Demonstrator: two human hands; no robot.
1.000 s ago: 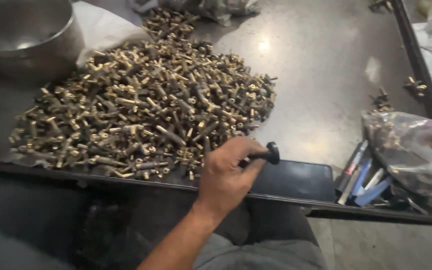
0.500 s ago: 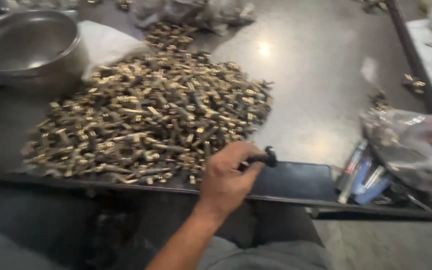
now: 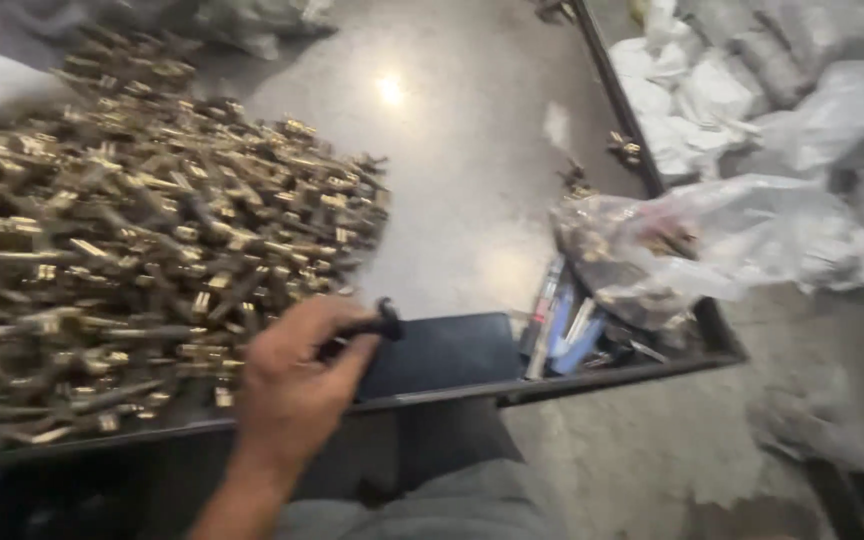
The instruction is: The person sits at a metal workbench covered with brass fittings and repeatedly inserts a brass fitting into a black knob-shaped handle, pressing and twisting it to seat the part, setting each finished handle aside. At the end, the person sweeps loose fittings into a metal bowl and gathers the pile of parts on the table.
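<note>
Head view: one hand [image 3: 292, 375], which side cannot tell, closed around dark bolt [image 3: 367, 328]. Bolt long axis near level, head pointing right, protruding past fingers. Sits just right of brass fittings heap [image 3: 142, 240] on surface [image 3: 452, 180].

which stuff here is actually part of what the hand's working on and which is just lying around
In use:
- right hand, closed on a small black-tipped part
- heap of brass fittings beside it
- metal tray table they lie on

Lying about:
- clear plastic bag of parts
- pens and markers in the tray corner
- dark flat pad
- white bags off the table
</note>
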